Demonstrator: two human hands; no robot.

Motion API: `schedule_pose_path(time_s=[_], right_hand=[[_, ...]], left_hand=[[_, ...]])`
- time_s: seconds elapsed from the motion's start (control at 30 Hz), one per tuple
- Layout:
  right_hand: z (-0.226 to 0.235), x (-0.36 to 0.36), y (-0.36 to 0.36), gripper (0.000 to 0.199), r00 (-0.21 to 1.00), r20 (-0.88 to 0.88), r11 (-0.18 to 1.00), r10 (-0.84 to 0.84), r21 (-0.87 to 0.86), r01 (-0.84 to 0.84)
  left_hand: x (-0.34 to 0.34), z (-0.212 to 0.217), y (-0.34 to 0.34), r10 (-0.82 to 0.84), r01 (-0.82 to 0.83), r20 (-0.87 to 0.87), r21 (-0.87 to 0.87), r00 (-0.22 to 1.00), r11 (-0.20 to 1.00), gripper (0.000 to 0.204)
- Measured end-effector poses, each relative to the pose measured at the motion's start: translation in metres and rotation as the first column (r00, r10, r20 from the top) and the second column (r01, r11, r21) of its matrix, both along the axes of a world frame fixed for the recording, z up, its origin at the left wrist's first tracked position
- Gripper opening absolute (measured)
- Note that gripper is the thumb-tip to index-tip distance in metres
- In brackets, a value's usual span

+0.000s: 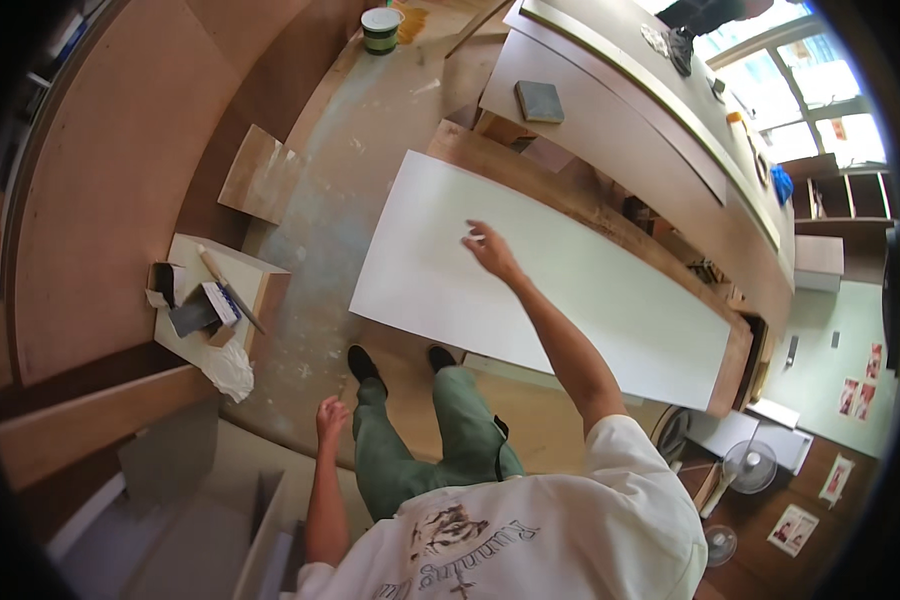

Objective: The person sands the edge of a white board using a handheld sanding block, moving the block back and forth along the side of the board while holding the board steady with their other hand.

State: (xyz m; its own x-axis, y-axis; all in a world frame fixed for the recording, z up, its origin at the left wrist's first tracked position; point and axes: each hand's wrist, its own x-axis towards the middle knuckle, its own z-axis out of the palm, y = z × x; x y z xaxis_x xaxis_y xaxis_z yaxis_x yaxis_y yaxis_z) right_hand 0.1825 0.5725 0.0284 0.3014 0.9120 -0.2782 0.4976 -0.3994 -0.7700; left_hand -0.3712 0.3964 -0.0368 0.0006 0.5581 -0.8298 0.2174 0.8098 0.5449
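Observation:
A long white sheet or panel [530, 290] lies on a brown wooden board [470, 147] in front of me. My right hand [490, 250] reaches over the white surface toward its left half. Its fingers are loosely curved and apart, with white showing between them; whether it touches the surface is unclear. Down beside my left leg, my left hand [332, 415] is closed with the fingers curled. A thin sliver shows above it, too small to name.
To the left, a pale box-like block [185, 345] carries a long-handled tool [232, 290], small boxes and crumpled white paper [230, 372]. A bucket [381, 31] stands far off. A grey block [539, 102] rests on the far workbench [600, 110]. Fans [749, 466] stand at right.

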Motion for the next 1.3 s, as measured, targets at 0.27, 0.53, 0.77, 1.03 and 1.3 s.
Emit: schedule_pose_path(time_s=[0.27,0.53,0.77,1.03,1.3], right_hand=[[-0.012,0.031,-0.098,0.064,0.867,-0.030,0.858,-0.498,-0.161,0.487],[0.024,0.101,-0.057,0.072,0.775,0.089,0.780,-0.626,0.060,0.623],[0.086,0.156,0.099,0.084,0.765,0.389,0.858,-0.514,0.222,0.463],[0.044,0.254,0.256,0.118,0.624,0.690,0.871,-0.367,0.018,0.492],[0.040,0.265,0.277,0.112,0.653,0.646,0.846,-0.396,-0.019,0.532]], left_hand=[[0.004,-0.009,0.180,-0.491,0.498,-0.100,0.064,0.865,0.865,0.039],[0.135,-0.047,0.313,-0.708,0.707,-0.070,0.183,0.702,0.683,0.038],[0.265,-0.100,0.364,-0.860,0.823,0.072,0.260,0.505,0.505,0.035],[0.267,-0.168,0.451,-0.927,0.918,-0.076,0.191,0.368,0.349,0.032],[0.271,-0.180,0.504,-0.918,0.918,0.048,-0.082,0.393,0.388,0.049]])
